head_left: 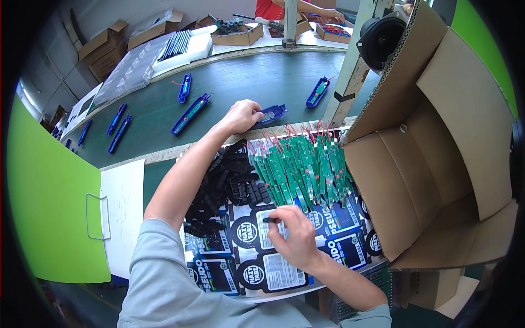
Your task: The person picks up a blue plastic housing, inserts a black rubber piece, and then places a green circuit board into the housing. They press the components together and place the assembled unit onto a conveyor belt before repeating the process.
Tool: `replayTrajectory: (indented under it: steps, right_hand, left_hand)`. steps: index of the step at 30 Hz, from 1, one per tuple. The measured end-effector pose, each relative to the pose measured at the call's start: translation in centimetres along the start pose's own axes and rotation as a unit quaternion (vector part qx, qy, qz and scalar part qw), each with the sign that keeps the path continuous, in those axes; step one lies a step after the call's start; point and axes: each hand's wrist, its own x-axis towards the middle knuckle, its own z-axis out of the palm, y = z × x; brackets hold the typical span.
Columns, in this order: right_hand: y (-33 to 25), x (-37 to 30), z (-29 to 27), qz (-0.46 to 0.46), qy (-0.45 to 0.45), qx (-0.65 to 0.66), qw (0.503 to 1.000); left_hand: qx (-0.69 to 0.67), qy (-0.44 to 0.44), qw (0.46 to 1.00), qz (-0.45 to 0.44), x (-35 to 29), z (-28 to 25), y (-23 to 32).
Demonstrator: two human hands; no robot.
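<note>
My left hand (243, 116) reaches forward to the near edge of the green belt, its fingers closed on the end of a blue plastic housing (274, 113). Over the printed sheet (260, 240) on the bench, my right hand (295, 234) pinches a small black piece (269, 220) between thumb and fingers. A pile of black parts (240, 183) lies under and beside my left forearm. Farther right is a dense bunch of narrow green circuit boards (295, 167) with red wires at their far ends.
Several blue housings (190, 115) lie along the green belt (240, 74), some with boards inside. An open cardboard box (415, 169) stands right, beside a metal post (355, 71). A green panel (52, 202) stands left. Across the belt, a person in red (270, 10) works near small boxes (238, 35).
</note>
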Motion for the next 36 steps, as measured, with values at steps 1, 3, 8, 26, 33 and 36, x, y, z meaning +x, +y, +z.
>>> replayTrajectory:
  steps: [1, 3, 8, 26, 33, 36]
  right_hand:
    - [-0.3, 0.1, 0.0, 0.014, -0.003, 0.002, 1.000]
    - [-0.6, 0.3, 0.3, 0.009, 0.004, 0.000, 1.000]
    - [-0.8, 0.0, -0.2, 0.020, 0.009, -0.030, 0.999]
    - [-3.7, 2.2, -1.5, 0.138, 0.090, 0.116, 0.980]
    - [-5.8, 3.7, 0.7, -0.021, 0.039, -0.138, 0.989]
    - [-5.7, 3.8, 1.6, -0.028, 0.033, -0.198, 0.979]
  left_hand:
    - [-0.001, 0.002, 1.000, -0.001, -0.6, -0.3, -0.3]
    - [0.051, 0.186, 0.981, 0.028, -1.6, -1.2, -1.2]
    - [-0.294, 0.148, 0.944, -0.004, -7.7, -6.2, 3.4]
    - [-0.499, 0.079, 0.862, -0.048, -29.0, 2.7, 8.1]
    - [-0.528, 0.070, 0.845, -0.060, -29.7, 3.4, 8.5]
    - [-0.530, 0.077, 0.843, -0.049, -29.9, 3.5, 8.6]
